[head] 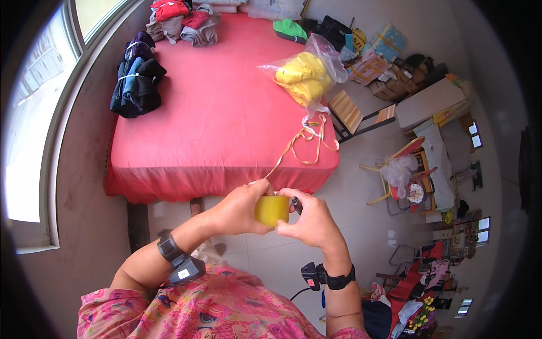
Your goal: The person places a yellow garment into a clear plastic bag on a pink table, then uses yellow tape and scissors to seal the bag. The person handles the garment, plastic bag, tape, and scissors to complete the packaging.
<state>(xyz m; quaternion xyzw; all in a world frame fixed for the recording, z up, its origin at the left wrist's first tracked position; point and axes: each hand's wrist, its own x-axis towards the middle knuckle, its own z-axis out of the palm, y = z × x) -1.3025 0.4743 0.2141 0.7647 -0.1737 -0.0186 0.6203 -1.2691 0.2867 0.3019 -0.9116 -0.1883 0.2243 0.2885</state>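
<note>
A roll of yellow adhesive tape point(272, 210) is held up between both hands, in front of the bed's near edge. My left hand point(241, 207) grips its left side, and a thin orange ribbon point(291, 146) runs from that hand up onto the bed. My right hand point(311, 218) pinches the roll's right edge and also keeps a black pen-like object point(297, 205) between its fingers. On the bed's right corner lies a small yellow-green tool, perhaps a cutter point(311, 124), beside the ribbon. Behind it rests a clear plastic bag of yellow cloth point(305, 78).
The bed with its red sheet point(203, 127) bears tied rolls of dark clothes point(137, 80) on the left and folded clothes point(201, 25) at the back. A wood-topped metal stand point(346, 111) adjoins its right side. A chair point(385, 182) stands farther right, and a window point(38, 127) is at left.
</note>
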